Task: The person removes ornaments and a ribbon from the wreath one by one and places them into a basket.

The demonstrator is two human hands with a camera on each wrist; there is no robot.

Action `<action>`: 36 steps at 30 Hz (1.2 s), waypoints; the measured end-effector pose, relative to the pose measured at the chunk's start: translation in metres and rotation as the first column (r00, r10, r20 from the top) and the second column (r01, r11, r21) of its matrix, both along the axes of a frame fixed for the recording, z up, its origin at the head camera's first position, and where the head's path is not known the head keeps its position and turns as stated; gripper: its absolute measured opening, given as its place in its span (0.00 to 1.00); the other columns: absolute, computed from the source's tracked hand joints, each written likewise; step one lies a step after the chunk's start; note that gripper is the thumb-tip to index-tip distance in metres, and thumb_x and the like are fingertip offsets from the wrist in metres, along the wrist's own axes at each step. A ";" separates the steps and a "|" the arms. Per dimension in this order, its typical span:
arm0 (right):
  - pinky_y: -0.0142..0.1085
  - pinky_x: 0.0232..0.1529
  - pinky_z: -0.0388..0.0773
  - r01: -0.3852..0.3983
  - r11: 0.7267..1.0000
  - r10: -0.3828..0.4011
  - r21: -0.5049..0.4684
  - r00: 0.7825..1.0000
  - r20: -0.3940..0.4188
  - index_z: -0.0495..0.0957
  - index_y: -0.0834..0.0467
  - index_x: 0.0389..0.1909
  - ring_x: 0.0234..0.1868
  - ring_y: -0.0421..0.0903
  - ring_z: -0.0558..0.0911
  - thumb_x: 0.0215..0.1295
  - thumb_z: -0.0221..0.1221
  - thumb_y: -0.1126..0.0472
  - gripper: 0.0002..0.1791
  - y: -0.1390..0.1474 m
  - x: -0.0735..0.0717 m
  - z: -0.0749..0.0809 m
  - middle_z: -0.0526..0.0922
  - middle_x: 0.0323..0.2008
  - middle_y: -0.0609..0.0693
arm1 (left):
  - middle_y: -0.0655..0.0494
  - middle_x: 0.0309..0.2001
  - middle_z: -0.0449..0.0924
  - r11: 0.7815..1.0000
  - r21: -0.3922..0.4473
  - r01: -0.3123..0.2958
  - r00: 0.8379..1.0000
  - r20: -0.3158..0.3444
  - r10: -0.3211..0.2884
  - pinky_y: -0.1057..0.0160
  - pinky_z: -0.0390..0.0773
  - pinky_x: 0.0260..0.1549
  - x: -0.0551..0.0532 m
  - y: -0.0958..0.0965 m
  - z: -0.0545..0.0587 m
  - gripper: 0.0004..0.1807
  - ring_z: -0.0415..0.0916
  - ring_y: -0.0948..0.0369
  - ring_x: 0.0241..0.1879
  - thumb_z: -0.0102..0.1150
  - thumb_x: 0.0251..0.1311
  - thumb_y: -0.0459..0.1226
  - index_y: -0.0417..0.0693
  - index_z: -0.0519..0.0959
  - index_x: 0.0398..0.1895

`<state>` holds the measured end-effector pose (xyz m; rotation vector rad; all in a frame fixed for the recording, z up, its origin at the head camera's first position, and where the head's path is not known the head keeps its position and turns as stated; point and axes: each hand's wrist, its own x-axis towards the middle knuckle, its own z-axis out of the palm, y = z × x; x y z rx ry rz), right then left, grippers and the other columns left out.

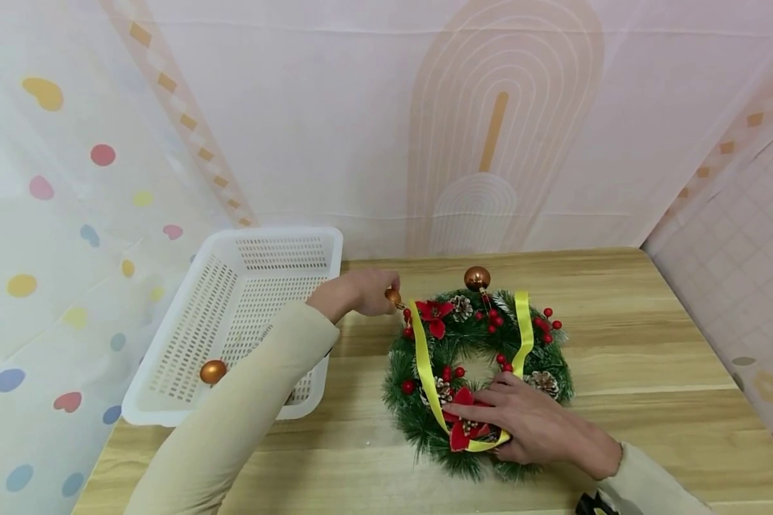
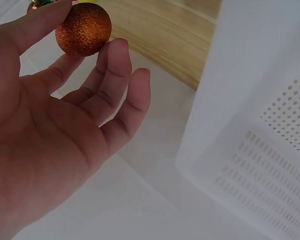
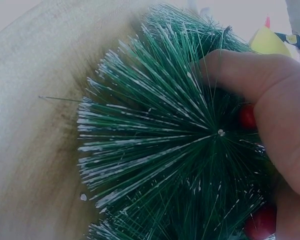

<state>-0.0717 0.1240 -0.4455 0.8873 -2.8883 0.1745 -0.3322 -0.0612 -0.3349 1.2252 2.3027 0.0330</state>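
A green pine wreath (image 1: 401, 372) lies on the table, trimmed with red berries, pinecones and red poinsettias, with a yellow ribbon (image 1: 423, 361) looped across it. At its upper left, my left hand (image 1: 366, 290) pinches a glittery copper Christmas ball (image 2: 84, 30) between thumb and fingers, the other fingers loosely bent. My right hand (image 1: 533, 420) grips the wreath's lower right part, its fingers over the ribbon and a poinsettia (image 1: 462, 429). In the right wrist view the thumb (image 3: 240, 70) presses into the needles. A shiny copper ball (image 1: 477, 278) sits at the wreath's top edge.
To the left stands a white perforated plastic basket (image 1: 283, 252), with another copper ball (image 1: 213, 371) inside; the left forearm crosses over it. A patterned cloth backdrop (image 1: 348, 143) rises behind the wooden table (image 1: 650, 372).
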 end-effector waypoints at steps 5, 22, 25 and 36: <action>0.45 0.53 0.72 -0.003 1.000 0.003 0.003 1.000 -0.015 0.58 0.39 0.76 0.44 0.40 0.79 0.40 0.78 0.49 0.58 0.000 0.000 0.001 0.82 0.43 0.41 | 0.53 0.42 0.76 1.000 0.011 0.012 1.000 -0.010 -0.011 0.58 0.72 0.42 0.003 -0.001 0.002 0.13 0.69 0.57 0.40 0.57 0.67 0.39 0.46 0.72 0.51; 0.48 0.56 0.72 0.005 1.000 -0.005 0.008 1.000 0.004 0.58 0.39 0.76 0.47 0.41 0.80 0.40 0.78 0.48 0.59 -0.001 -0.001 0.001 0.83 0.46 0.43 | 0.55 0.42 0.77 0.997 0.024 0.071 0.996 -0.052 -0.070 0.57 0.74 0.45 0.012 -0.007 0.007 0.14 0.73 0.58 0.43 0.60 0.66 0.41 0.47 0.74 0.51; 0.48 0.55 0.72 0.005 1.000 -0.005 0.005 1.000 0.008 0.58 0.39 0.76 0.47 0.41 0.80 0.41 0.78 0.48 0.58 -0.001 0.000 0.001 0.83 0.46 0.42 | 0.54 0.43 0.77 0.997 0.031 0.071 0.997 -0.044 -0.070 0.57 0.75 0.46 0.012 -0.009 0.006 0.14 0.73 0.58 0.44 0.59 0.66 0.40 0.47 0.74 0.52; 0.47 0.54 0.72 0.002 1.000 -0.002 0.012 1.000 0.007 0.57 0.39 0.76 0.47 0.41 0.80 0.42 0.78 0.48 0.58 -0.001 0.000 0.002 0.83 0.46 0.42 | 0.54 0.44 0.77 0.996 0.073 0.055 0.998 0.031 -0.057 0.56 0.73 0.44 0.008 -0.022 0.010 0.15 0.71 0.58 0.41 0.58 0.69 0.40 0.48 0.73 0.55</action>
